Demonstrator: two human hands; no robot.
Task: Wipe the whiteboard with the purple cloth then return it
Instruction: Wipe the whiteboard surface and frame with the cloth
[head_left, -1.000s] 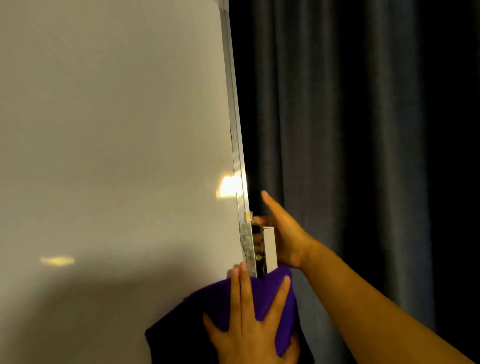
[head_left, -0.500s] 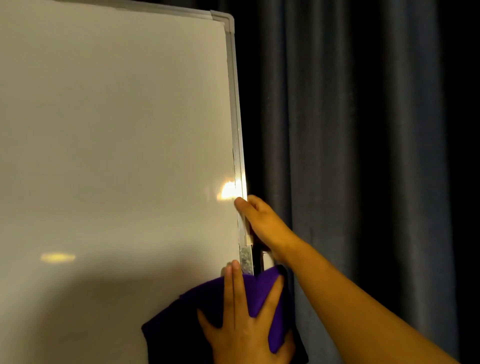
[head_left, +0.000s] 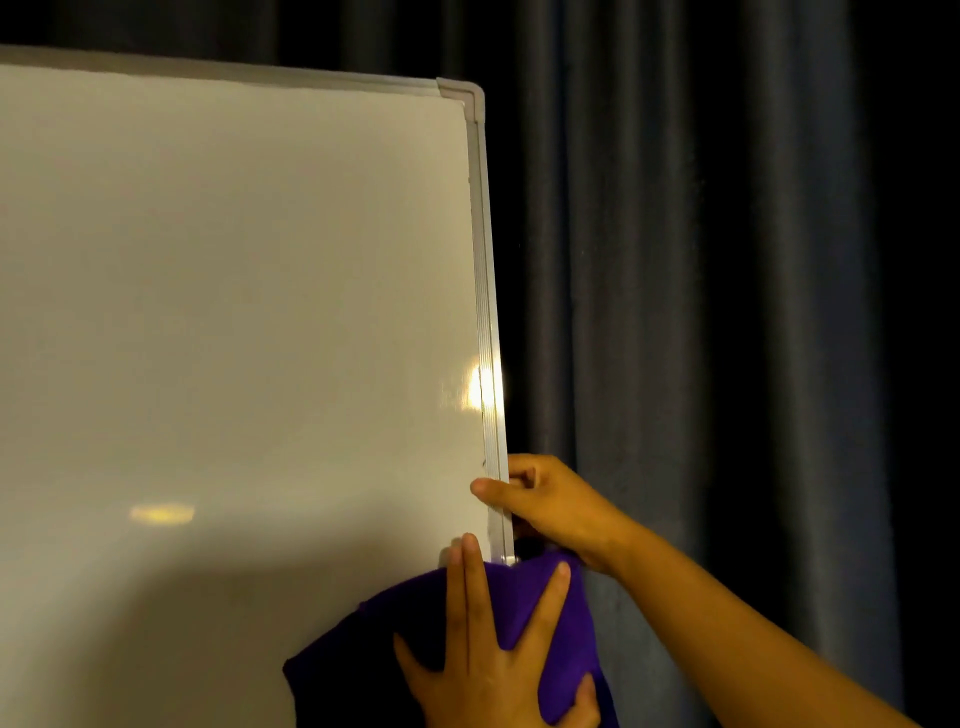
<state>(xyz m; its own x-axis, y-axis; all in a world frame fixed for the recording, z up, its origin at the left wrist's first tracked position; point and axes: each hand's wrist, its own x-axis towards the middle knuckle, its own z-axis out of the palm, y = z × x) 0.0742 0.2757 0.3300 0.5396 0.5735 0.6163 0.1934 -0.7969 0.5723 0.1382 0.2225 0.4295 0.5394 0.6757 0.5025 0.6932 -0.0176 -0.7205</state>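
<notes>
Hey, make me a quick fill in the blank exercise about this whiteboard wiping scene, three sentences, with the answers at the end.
1. The left hand presses a cloth whose colour is ____ against the whiteboard.
2. The right hand grips the board's ____ edge.
3. Behind the board hangs a dark ____.

Missing words: purple; right; curtain
</notes>
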